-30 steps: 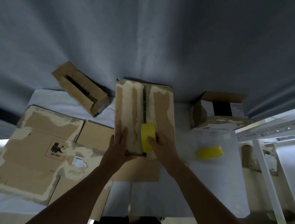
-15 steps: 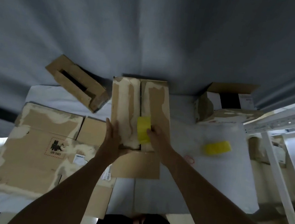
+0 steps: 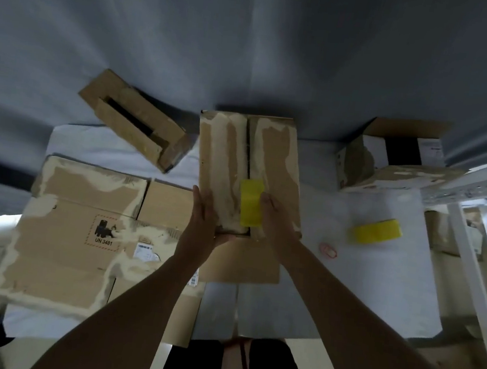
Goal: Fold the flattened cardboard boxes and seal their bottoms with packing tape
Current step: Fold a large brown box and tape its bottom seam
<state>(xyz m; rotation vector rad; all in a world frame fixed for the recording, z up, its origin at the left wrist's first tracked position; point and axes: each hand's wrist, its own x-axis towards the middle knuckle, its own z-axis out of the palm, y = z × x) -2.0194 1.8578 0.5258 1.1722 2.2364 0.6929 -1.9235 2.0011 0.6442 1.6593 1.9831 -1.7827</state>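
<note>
The box (image 3: 248, 172) I'm sealing is standing bottom-up in the middle of the white table (image 3: 376, 290), its two flaps meeting along a dark centre seam, and my yellow tape roll (image 3: 251, 202) is sitting right on that seam near my end of it. My right hand (image 3: 276, 218) is gripping the roll, thumb and fingers curled around its right side, though how the fingers lie underneath I cannot tell. My left hand (image 3: 203, 220) is lying flat with fingers straight and together, pressing the left flap down along the near left edge. Compared with a second ago, the roll is sitting a little farther up the seam, and my left hand is now resting nearer the box's left edge rather than spread over the flap's middle. The whole view is also sitting lower in the picture than half a second back. To my left, a big flattened box (image 3: 76, 232) marked UN 3481 is lying on the table, with a folded box (image 3: 136, 119) tipped on its side beyond it. To my right, a spare yellow tape roll (image 3: 375, 231) is lying well apart from my hands, a red rubber band (image 3: 328, 250) is lying nearer, and an open box (image 3: 391, 157) is standing at the far right.
</note>
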